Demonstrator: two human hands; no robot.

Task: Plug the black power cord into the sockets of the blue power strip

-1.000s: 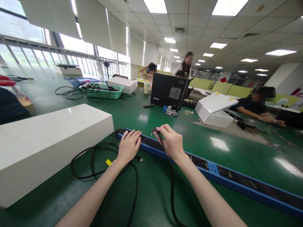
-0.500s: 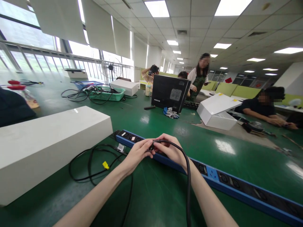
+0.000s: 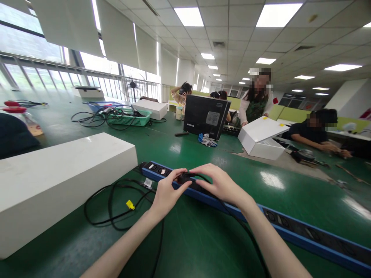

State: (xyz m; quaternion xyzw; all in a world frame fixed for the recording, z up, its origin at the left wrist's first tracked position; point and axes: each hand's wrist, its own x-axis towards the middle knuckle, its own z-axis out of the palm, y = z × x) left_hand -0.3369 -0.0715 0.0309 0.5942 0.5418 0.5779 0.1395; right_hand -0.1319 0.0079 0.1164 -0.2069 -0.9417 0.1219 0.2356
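Between the thumb and fingers of my left hand (image 3: pixel 167 193) is the black plug (image 3: pixel 185 177) of a power cord, right over the blue and black power strip (image 3: pixel 204 197). My right hand (image 3: pixel 218 183) curls around the cord end beside the plug, its thumb and fingertips close to it. From there the black cord (image 3: pixel 251 231) runs down under my right forearm. Fingers and plug hide the part of the strip below, so I cannot tell whether the plug sits in a socket. The strip lies diagonally across the green table (image 3: pixel 185 239).
A long white box (image 3: pixel 66 166) stands at the left, beside a looped black cable (image 3: pixel 110 204) with a yellow tag. Farther back are a green basket (image 3: pixel 130 119) of cables, a black computer case (image 3: pixel 205 116), gloves (image 3: pixel 207 139) and an open white box (image 3: pixel 262 139). Several people are beyond.
The plug has turned and lowered toward the strip, and its cord has dropped from above my right wrist to beneath it. My fingers have spread somewhat. A standing person has come closer to the open box.
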